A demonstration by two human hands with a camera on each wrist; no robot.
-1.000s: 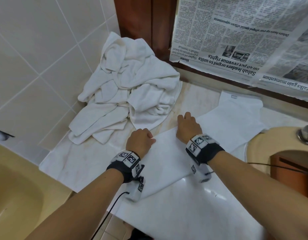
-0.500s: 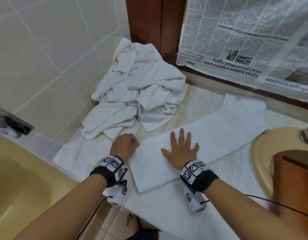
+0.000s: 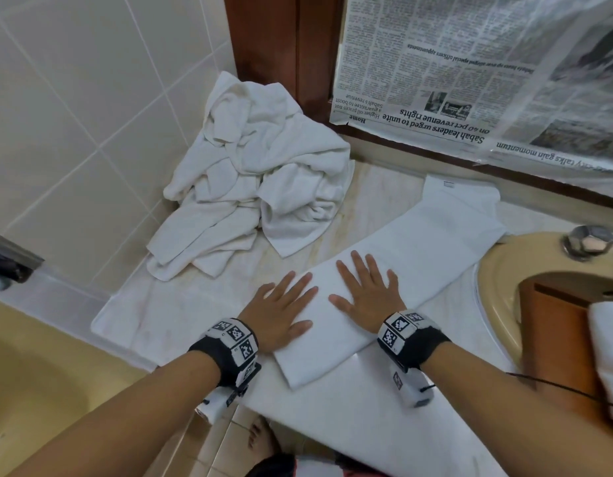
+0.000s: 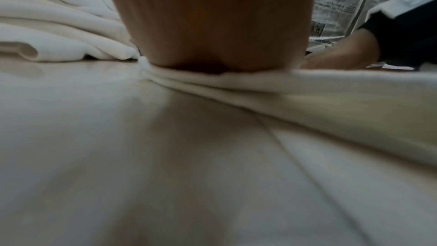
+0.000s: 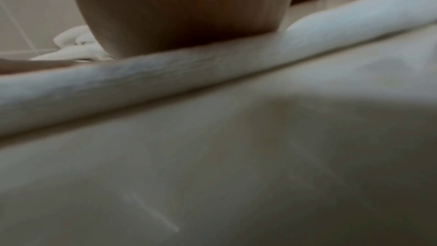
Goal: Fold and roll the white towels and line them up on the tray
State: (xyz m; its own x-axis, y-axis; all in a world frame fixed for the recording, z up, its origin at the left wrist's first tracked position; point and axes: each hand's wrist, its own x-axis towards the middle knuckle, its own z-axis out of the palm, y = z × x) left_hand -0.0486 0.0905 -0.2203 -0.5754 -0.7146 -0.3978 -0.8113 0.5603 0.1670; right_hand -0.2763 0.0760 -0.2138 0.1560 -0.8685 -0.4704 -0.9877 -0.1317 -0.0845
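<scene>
Half a second ago the left hand [image 3: 281,315] was a fist at the near edge of the folded towel [image 3: 394,270]; now it lies spread flat on the cloth beside the right hand [image 3: 367,290], which was already flat. Neither grip is closed on anything: both palms press with straight fingers. The towel runs as a long band across the desk [image 3: 332,418], from the lower middle of the frame toward the upper right, where its far end nears the sink [image 3: 494,304]. A heap of unfolded towels [image 3: 256,187] sits in the upper-left corner against the tiles. At the right edge a wooden tray [image 3: 556,339] seems to hold one rolled towel [image 3: 607,346]. The step in hand looks like smoothing the fold; next, the near end probably needs tucking over and rolling tightly along the band.
</scene>
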